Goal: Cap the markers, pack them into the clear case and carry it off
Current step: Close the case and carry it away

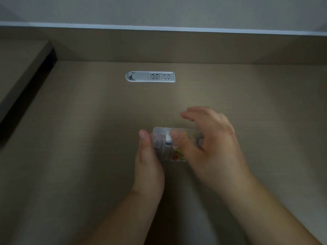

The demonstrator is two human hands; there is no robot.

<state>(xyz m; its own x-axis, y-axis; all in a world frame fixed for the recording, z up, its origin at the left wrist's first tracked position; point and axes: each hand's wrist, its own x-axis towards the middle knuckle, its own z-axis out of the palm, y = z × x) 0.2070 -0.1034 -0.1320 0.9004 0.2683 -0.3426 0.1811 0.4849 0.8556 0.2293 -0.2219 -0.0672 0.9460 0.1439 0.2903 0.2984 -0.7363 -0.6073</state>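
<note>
On the desk [88, 138], clear case [161, 138] clamped between left hand [147, 161] and blurred right hand [210, 147], contents a colourful smear, right end hidden.

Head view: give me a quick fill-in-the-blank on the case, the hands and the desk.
1. The clear case sits between the left hand and the ____ hand.
2. The case rests on the ____.
3. The outlet strip set in the desk has ____ sockets.
4. The case's white latch faces ____.

Missing words: right; desk; two; up
</note>
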